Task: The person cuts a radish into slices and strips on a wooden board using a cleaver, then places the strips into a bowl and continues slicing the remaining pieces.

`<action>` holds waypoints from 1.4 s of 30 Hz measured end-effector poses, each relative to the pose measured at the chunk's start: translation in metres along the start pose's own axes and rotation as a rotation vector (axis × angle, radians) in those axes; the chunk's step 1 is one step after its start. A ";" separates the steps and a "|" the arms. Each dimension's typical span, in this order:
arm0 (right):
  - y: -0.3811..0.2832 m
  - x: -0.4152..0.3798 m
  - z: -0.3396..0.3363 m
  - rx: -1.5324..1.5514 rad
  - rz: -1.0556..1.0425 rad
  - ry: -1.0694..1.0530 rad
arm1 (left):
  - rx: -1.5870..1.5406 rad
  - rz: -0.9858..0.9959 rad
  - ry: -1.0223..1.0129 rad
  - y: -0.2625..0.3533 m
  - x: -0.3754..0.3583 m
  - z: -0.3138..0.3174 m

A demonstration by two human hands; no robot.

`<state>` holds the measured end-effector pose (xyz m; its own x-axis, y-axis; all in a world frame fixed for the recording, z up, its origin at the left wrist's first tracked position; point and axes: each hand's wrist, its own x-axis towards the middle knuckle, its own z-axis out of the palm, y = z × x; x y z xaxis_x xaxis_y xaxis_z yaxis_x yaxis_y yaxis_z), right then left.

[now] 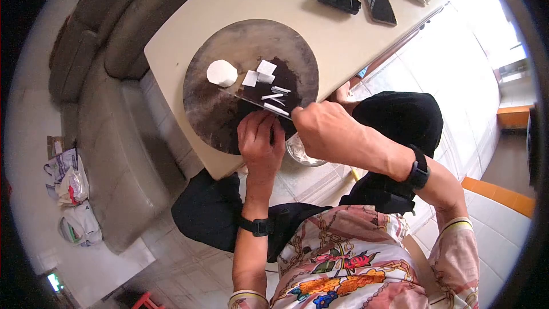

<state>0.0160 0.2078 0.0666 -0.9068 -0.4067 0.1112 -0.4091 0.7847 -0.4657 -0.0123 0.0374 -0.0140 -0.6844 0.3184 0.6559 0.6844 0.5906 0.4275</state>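
My right hand is closed around the handle of a kitchen knife, whose thin blade reaches leftward across a round wooden chopping board. Close against the blade's near side, my left hand rests with curled fingers on the board; whatever lies under the fingertips is hidden. Beyond the blade lie several thin white strips that look like cut radish. Farther back are a few flat white slices, partly overlapping. A thick, faceted white chunk sits at the board's left. Dark wet patches mark the wood.
The board stands on a cream table. A metal bowl with whitish contents is below the table edge, partly hidden by my right hand. At the table's far end lie a phone and a black case. A grey sofa curves along the left.
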 end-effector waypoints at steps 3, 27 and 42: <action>0.000 -0.013 -0.002 0.055 0.021 0.014 | 0.040 -0.033 0.006 0.002 -0.001 0.002; -0.006 -0.007 -0.008 -0.055 0.082 -0.048 | -0.017 -0.089 0.037 0.003 0.000 -0.005; -0.012 -0.021 -0.007 -0.025 -0.021 -0.021 | 0.089 -0.043 -0.020 0.000 -0.005 -0.006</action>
<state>0.0394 0.2104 0.0758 -0.8960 -0.4322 0.1022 -0.4302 0.7873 -0.4417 -0.0072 0.0313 -0.0135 -0.7183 0.3053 0.6251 0.6297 0.6675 0.3975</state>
